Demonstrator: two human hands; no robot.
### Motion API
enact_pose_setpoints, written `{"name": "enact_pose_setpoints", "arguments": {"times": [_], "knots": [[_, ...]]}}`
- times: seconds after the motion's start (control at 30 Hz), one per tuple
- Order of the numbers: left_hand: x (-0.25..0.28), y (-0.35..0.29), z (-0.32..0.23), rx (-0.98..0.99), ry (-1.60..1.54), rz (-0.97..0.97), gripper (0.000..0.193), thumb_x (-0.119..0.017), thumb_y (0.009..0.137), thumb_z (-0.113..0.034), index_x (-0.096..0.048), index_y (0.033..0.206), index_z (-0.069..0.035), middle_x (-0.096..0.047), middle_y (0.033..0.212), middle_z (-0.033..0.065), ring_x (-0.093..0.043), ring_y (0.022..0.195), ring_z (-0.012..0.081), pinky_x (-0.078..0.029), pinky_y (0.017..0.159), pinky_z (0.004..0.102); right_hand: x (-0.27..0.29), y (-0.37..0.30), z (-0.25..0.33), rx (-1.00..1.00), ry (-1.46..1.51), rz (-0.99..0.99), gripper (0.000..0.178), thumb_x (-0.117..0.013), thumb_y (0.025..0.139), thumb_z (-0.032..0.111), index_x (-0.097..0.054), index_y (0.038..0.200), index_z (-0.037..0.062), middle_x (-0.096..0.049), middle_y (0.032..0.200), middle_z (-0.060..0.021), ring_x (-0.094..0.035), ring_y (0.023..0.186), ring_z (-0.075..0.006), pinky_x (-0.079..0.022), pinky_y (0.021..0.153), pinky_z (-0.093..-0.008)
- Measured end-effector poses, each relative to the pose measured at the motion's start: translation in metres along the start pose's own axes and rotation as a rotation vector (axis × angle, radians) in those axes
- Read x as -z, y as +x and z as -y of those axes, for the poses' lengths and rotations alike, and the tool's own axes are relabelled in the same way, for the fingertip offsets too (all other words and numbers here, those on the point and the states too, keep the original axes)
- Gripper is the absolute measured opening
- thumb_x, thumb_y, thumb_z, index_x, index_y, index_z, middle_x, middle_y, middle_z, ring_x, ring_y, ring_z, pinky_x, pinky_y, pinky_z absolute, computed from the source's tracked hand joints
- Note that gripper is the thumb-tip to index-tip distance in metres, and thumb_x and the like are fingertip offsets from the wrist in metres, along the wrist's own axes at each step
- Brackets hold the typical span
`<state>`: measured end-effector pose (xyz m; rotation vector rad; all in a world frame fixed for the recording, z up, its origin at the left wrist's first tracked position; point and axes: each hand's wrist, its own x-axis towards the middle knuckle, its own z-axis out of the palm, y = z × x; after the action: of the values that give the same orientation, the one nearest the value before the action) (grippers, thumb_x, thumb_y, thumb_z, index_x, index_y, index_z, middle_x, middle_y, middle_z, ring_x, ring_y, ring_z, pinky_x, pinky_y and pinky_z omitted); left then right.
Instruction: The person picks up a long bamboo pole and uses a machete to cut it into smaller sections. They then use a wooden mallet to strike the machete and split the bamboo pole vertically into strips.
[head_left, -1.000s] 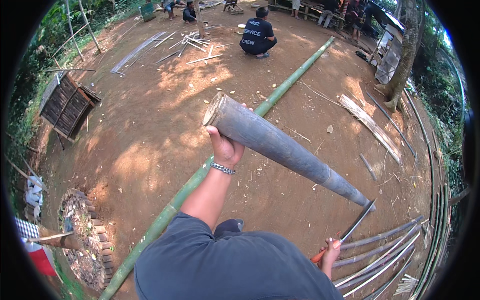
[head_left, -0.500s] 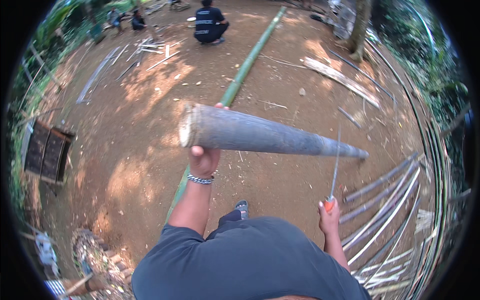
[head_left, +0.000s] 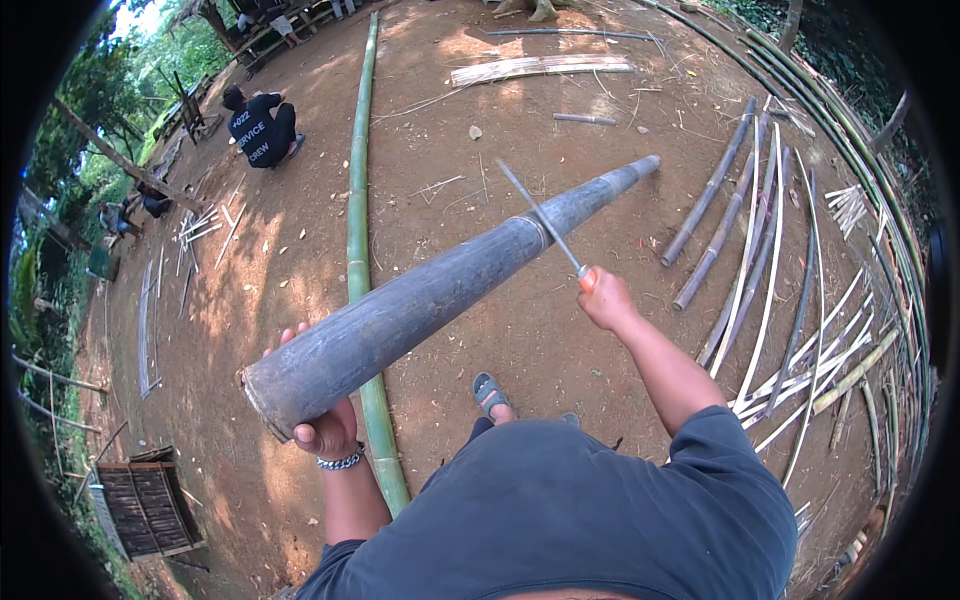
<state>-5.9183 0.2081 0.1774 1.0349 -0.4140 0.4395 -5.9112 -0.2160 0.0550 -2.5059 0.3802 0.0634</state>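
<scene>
A thick, dark grey bamboo pole (head_left: 420, 300) slants across in front of me, its wide cut end near at the left and its thin end far to the right. My left hand (head_left: 325, 425) is wrapped under and around the wide end, with fingertips showing on the far side and a chain bracelet at the wrist. Closed around an orange handle, my right hand (head_left: 607, 300) holds a long, narrow-bladed tool (head_left: 540, 215), like a machete. Its blade crosses the pole at a pale joint ring; whether it touches the bamboo I cannot tell.
A long green bamboo pole (head_left: 358, 200) lies on the dirt, passing beneath the grey one. Dark poles (head_left: 710, 210) and pale split strips (head_left: 765, 280) lie at right. A person in black (head_left: 262, 128) squats at far left. A dark slatted box (head_left: 150, 505) stands near left.
The pole's wide end has swung nearer and left, its thin end farther away. My right hand has moved up and left, bringing the blade over the pole. The view has turned right.
</scene>
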Motion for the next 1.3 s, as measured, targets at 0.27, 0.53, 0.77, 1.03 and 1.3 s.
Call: {"name": "enact_pose_setpoints", "arguments": {"times": [0.27,0.53,0.77,1.03,1.3], "knots": [[-0.057,-0.015,-0.004,-0.083,-0.143,-0.12,0.117,-0.084,0.067,-0.069,-0.038,0.153,-0.005,-0.041,0.155,0.0215,-0.035,0.147,0.0404,-0.028,0.122,0.0627,0.029,-0.02,-0.03,-0.002,0.026,0.044,0.029,-0.067,0.081,0.018,-0.06,0.108,0.0085,-0.07,0.101,-0.0233,-0.066,0.102,-0.0433,-0.053,0.087,-0.0529],[-0.065,-0.001,-0.001,-0.105,-0.254,-0.113,0.12,-0.086,0.064,-0.068,-0.035,0.154,-0.007,-0.042,0.155,0.0183,-0.035,0.147,0.039,-0.028,0.121,0.0624,0.043,-0.026,-0.047,0.007,0.089,0.026,0.031,-0.066,0.082,0.016,-0.057,0.11,0.0062,-0.069,0.1,-0.0268,-0.066,0.098,-0.0471,-0.053,0.086,-0.0545],[-0.111,0.01,-0.005,-0.183,-0.209,-0.237,0.116,-0.074,0.072,-0.077,-0.033,0.156,-0.008,-0.039,0.157,0.0198,-0.039,0.144,0.0409,-0.024,0.122,0.0619,0.034,-0.015,-0.039,0.045,0.174,-0.065,0.031,-0.067,0.082,0.017,-0.057,0.11,0.0058,-0.069,0.099,-0.0266,-0.066,0.097,-0.0478,-0.052,0.082,-0.0566],[-0.13,0.034,0.017,-0.331,-0.257,-0.259,0.115,-0.064,0.077,-0.083,-0.035,0.151,0.0,-0.049,0.144,0.025,-0.05,0.135,0.0412,-0.041,0.114,0.0614,0.026,0.005,-0.04,-0.023,0.203,-0.139,0.031,-0.068,0.084,0.019,-0.057,0.111,0.0063,-0.07,0.098,-0.0253,-0.066,0.097,-0.0467,-0.053,0.084,-0.055],[-0.103,0.081,0.026,-0.275,-0.237,-0.133,0.116,-0.069,0.074,-0.08,-0.038,0.148,0.003,-0.051,0.142,0.0256,-0.053,0.133,0.0385,-0.045,0.11,0.0611,0.028,0.02,-0.016,0.052,0.204,-0.098,0.031,-0.07,0.081,0.017,-0.057,0.107,0.0051,-0.069,0.099,-0.025,-0.066,0.098,-0.0472,-0.053,0.082,-0.0543]]}}
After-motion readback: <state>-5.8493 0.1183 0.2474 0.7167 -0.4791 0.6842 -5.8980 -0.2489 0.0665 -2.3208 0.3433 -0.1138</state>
